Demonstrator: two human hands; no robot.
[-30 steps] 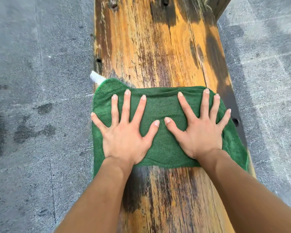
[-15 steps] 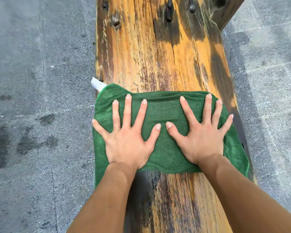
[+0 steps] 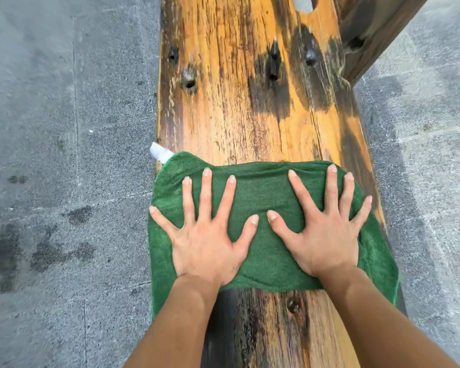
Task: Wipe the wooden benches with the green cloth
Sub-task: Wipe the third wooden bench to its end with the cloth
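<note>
surface: one weathered yellow-brown plank desk (image 3: 237, 123), dark-stained, several knot holes | ground: grey speckled stone paving (image 3: 64, 128), damp blotches | one fuzzy green cloth (image 3: 260, 189) spread across desk, white tag (image 3: 158, 153) at left edge | left hand (image 3: 207, 248), right hand (image 3: 324, 243): two hands flat, fingers splayed, pressing cloth

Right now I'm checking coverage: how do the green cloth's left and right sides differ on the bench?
The green cloth drapes over the wooden bench edge on both sides, hanging lower on the right. Only its left corner carries a white tag. Shared: a flat, spread hand presses each side, left hand and right hand.
</note>
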